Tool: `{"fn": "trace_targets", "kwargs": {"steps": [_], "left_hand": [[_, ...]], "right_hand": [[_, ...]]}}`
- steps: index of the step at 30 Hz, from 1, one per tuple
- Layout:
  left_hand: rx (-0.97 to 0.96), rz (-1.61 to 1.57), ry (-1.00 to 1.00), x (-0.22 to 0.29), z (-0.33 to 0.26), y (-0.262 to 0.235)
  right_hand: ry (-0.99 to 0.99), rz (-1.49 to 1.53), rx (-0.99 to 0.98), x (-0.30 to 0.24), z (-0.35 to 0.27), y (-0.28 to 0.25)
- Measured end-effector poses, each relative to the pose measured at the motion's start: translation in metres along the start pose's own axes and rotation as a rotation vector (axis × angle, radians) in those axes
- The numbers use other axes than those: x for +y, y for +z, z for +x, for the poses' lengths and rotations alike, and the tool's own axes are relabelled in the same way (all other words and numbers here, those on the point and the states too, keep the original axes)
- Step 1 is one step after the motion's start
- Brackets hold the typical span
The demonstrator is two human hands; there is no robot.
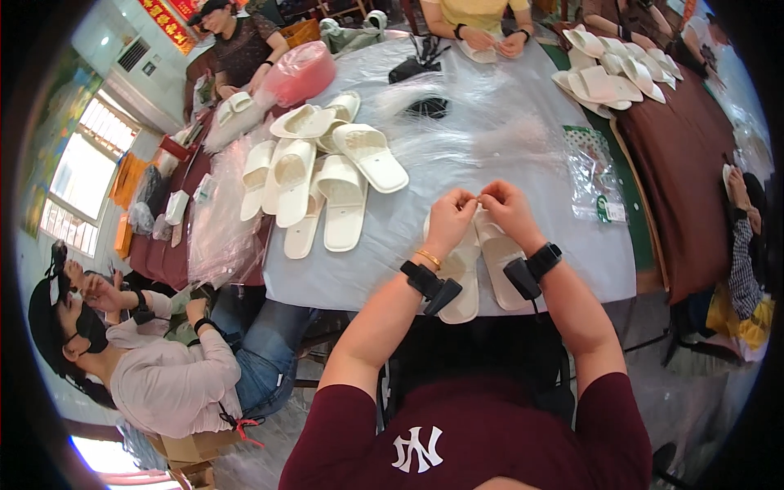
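Two cream slippers (464,265) lie side by side at the table's near edge, toes hidden in part under my hands. My left hand (451,217) and my right hand (508,212) meet above their far ends. Thumb and fingertips of each are pinched together, almost touching the other hand's. Whatever sits between them is too small to make out. Black wrist devices are strapped to both my forearms and cover parts of the slippers. To the left, several more cream slippers (343,212) form a loose heap.
Clear plastic film (490,106) spreads over the pale tabletop (392,278). A printed clear bag (594,175) lies right. A pink roll (300,72) and a black item (425,69) are farther back. More slippers (612,69) sit far right. Co-workers sit around, one close at left.
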State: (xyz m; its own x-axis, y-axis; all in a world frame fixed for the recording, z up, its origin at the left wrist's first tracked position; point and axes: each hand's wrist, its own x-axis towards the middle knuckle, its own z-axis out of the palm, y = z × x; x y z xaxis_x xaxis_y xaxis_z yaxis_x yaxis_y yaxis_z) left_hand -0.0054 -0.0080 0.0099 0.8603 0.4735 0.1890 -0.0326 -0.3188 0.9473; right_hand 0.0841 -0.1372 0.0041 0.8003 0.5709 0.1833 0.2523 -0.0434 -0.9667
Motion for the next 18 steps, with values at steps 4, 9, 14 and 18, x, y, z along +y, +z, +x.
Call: {"fn": "trace_targets", "kwargs": {"steps": [4, 9, 14, 18], "left_hand": [[0.004, 0.064, 0.024, 0.003, -0.002, -0.001], [0.046, 0.168, 0.128, 0.002, -0.005, 0.001], [0.062, 0.202, 0.196, -0.005, -0.002, 0.003], [0.080, 0.256, 0.244, -0.002, -0.003, 0.005]], "right_hand": [[-0.014, 0.003, -0.021, 0.003, 0.001, 0.001], [0.020, 0.027, -0.062, 0.005, 0.000, 0.002], [0.012, 0.014, -0.088, 0.004, 0.002, 0.002], [-0.025, -0.084, -0.102, 0.004, 0.002, 0.003]]}}
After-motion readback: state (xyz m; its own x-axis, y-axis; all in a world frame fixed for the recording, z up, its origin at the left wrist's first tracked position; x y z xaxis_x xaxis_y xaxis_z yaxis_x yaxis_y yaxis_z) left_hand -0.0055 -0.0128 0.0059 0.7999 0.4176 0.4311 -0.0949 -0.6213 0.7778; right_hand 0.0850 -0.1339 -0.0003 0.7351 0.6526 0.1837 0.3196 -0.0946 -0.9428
